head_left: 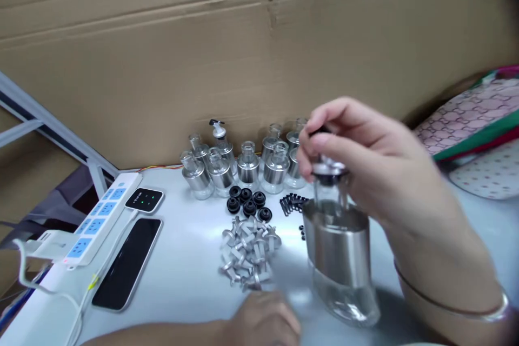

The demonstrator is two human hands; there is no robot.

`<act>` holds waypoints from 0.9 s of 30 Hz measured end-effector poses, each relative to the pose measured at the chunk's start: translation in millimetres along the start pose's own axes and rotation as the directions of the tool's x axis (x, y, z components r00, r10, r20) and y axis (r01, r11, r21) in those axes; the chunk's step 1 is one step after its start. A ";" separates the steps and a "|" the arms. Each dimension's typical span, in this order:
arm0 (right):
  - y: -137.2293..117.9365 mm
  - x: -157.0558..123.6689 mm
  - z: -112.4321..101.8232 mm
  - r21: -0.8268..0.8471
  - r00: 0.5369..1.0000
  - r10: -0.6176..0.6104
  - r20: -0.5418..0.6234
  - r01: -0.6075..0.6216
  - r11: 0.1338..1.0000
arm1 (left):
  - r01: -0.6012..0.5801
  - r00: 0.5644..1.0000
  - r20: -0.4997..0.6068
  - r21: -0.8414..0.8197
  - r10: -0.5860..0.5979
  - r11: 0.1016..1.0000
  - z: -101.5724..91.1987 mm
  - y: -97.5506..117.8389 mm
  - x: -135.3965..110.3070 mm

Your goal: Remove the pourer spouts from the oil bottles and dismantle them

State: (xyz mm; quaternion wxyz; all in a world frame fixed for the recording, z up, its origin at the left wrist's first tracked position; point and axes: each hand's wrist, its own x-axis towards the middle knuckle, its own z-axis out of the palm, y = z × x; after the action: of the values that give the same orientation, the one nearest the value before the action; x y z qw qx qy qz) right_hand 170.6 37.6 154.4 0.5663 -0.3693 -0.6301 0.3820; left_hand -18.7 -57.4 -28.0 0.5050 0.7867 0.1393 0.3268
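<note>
My right hand [357, 146] grips the pourer top [327, 167] of a glass oil bottle [338, 248] with a steel band round its middle. Thumb and fingers close about the black tip of the pourer, and the bottle is slightly tilted. At the bottom edge my left hand [265, 320] is blurred, its fingers curled; anything inside them is hidden. Just beyond it lies a pile of silver pourer parts [249, 251]. Several black stoppers [248, 203] sit behind the pile. Small black levers [292, 203] and tiny black caps [302, 232] lie left of the held bottle.
Several banded glass bottles [248, 165] stand before a cardboard wall [203, 75]; one wears a pourer [219, 131]. On the left are a power strip [103, 211], a phone [127, 265], a small black device [144, 200] and a white cable. Patterned fabric [470, 119] lies at right.
</note>
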 end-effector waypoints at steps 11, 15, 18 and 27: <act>12.9 -21.5 26.3 0.549 0.923 0.295 0.246 -0.383 0.743 | 0.183 0.813 -0.474 -0.346 -0.340 0.920 25.6 19.0 28.5; 19.2 -21.1 29.7 0.344 0.886 0.348 0.308 -0.444 0.827 | 0.536 0.776 -0.002 -0.524 -0.631 0.662 9.5 43.2 38.8; 26.6 -20.4 33.9 0.088 0.871 0.384 0.308 -0.428 0.900 | 0.605 0.705 0.002 -0.524 -0.709 0.600 1.5 45.5 37.2; 40.6 -19.8 40.4 0.372 0.848 0.382 0.366 -0.510 0.776 | 0.556 0.822 0.389 -0.708 -0.417 0.435 -5.3 26.1 32.6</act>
State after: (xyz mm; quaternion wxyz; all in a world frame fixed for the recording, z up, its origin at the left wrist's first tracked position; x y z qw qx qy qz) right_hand 133.4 34.9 106.6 0.4372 -0.3103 -0.4867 0.6896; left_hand -0.7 -47.6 8.8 0.8822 0.4232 0.1592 0.1311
